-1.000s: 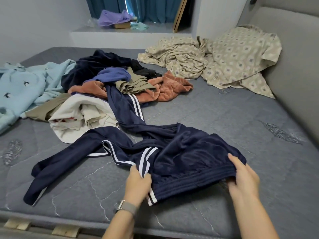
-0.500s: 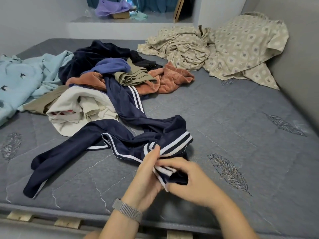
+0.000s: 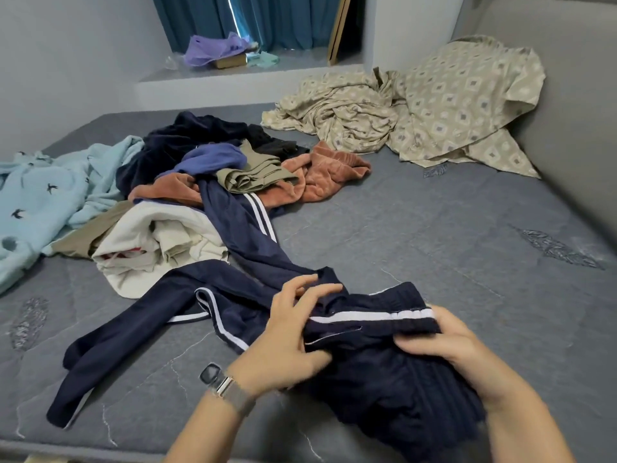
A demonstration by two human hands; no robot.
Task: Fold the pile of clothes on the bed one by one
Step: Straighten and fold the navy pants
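Navy track pants [image 3: 240, 242] with white side stripes lie across the grey bed [image 3: 434, 235], one leg stretching to the front left, the other running back into the pile of clothes [image 3: 207, 175]. The waistband end is bunched at the bed's front edge. My left hand [image 3: 290, 335], with a watch on its wrist, pinches the fabric next to the white stripe, its fingers partly spread. My right hand [image 3: 440, 335] grips the ribbed waistband from the right. The pile holds rust, olive, cream, blue and dark garments.
A light blue blanket [image 3: 43, 198] with bird prints lies at the left. A beige patterned sheet [image 3: 417, 115] is heaped at the back right against the grey padded headboard [image 3: 567, 111]. Bare mattress stretches along the right side. A ledge [image 3: 233, 70] with purple cloth sits behind.
My hands brought the waistband ends together, then drew the bunched waistband toward the bed's front edge. The right hand moved back out to the right along the waistband.
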